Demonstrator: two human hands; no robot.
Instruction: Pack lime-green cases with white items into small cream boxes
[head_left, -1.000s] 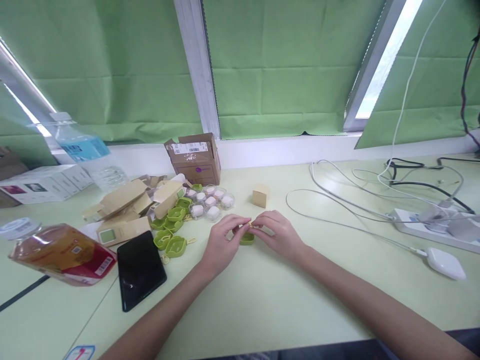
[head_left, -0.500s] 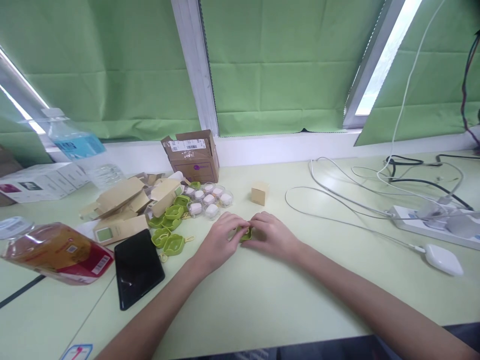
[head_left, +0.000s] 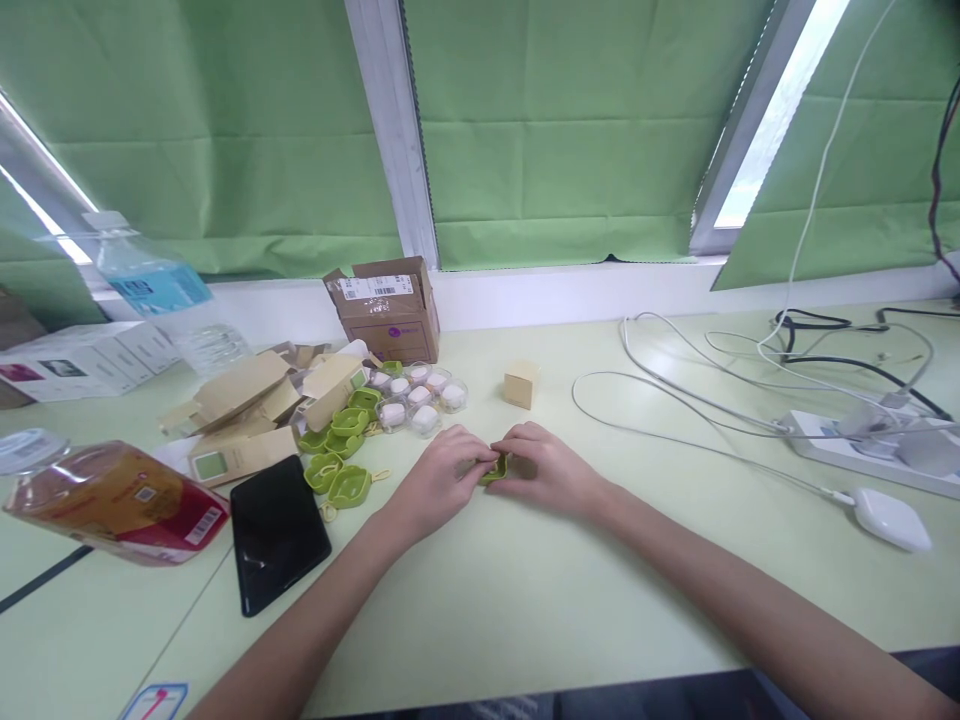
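Note:
A small green case (head_left: 496, 469) is between my hands at the middle of the table, partly hidden by the fingers. My left hand (head_left: 444, 476) grips it from the left, thumb and fingers pinched together. From the right, my right hand (head_left: 551, 472) closes on the same case, with its fingertips almost meeting the left ones. Several similar green cases (head_left: 349, 486) with pale loops lie left of my hands. Behind them are clear round containers (head_left: 424, 419) with whitish pieces inside. A small cardboard box (head_left: 521, 385) stands just beyond my fingers.
Opened cardboard packages (head_left: 244, 455) are heaped at the left, by a black tablet-like device (head_left: 277, 535) and a bottle of amber drink (head_left: 120, 503). A brown carton (head_left: 394, 325) stands at the back. White cables lead to a power strip (head_left: 817, 436) and a white adapter (head_left: 890, 518) on the right.
My fingers have shifted slightly around the green case, which both hands still hold. The view has moved very slightly; the other things lie as before.

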